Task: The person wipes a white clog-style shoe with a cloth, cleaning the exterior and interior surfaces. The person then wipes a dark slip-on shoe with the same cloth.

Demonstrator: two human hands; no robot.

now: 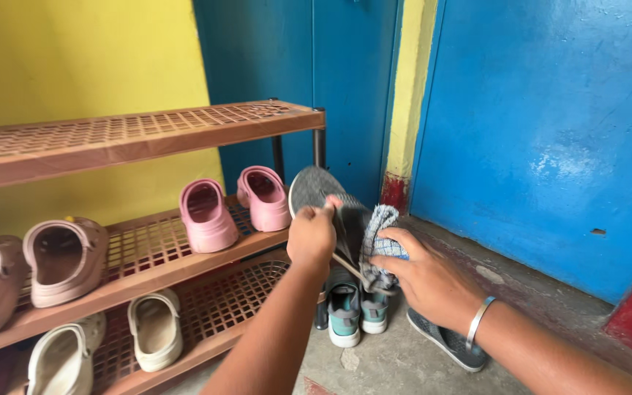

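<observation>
We see the left hand (311, 235) closed around the lower part of a grey flip-flop (321, 197), fingers wrapped on its strap region; most of the sole rises above and slightly left of the fist. Its long axis runs from lower right to upper left, rounded end uppermost, patterned underside facing us. The right hand (427, 276) grips a bunched checked cloth (380, 245) between thumb and fingers and presses it against the flip-flop's right edge, so cloth and sole touch just beside the left fist. A metal bangle (479, 320) sits on the right wrist. Both hands are in front of the right end of a brown slatted rack (148, 135). On the middle shelf stand pink clogs (233, 207) and, further left, beige clogs (38, 267), heels toward us. White clogs (107, 340) lie on the bottom shelf. On the floor beside the rack's post stand teal sneakers (357, 313), toes toward us; a second grey flip-flop (446, 340) lies flat under the right wrist. We see no packages, labels or signs.
</observation>
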